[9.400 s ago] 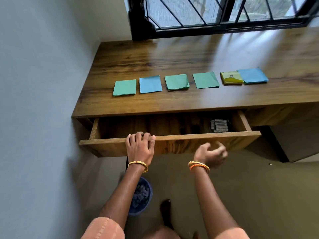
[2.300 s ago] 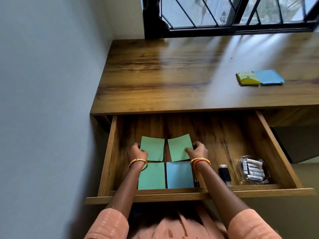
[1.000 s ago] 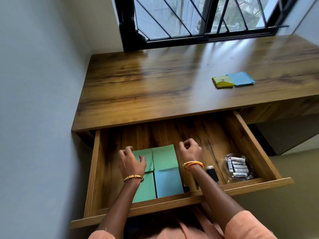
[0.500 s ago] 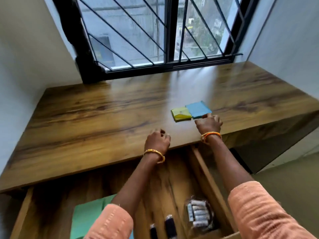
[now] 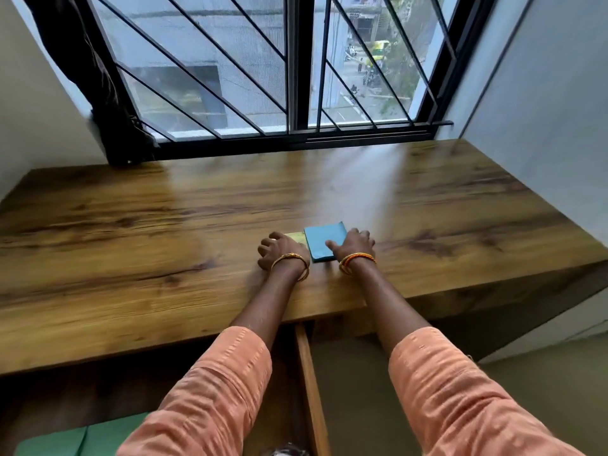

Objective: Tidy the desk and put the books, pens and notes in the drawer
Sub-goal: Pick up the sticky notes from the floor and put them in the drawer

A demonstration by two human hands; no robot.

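Both hands on the last two note pads, mid-desk near the front edge.

I see my left hand (image 5: pixel 283 250) lying over the yellow note pad (image 5: pixel 296 237), fingers curled down on it; whether they actually grip it I cannot tell. My right hand (image 5: pixel 353 245) rests on the blue note pad (image 5: pixel 324 240), thumb on its top face, fingers bent round its right edge. The pads touch side by side on the wooden desk (image 5: pixel 131 232). Below, the open drawer (image 5: pixel 311 390) holds green notes (image 5: pixel 65 439).
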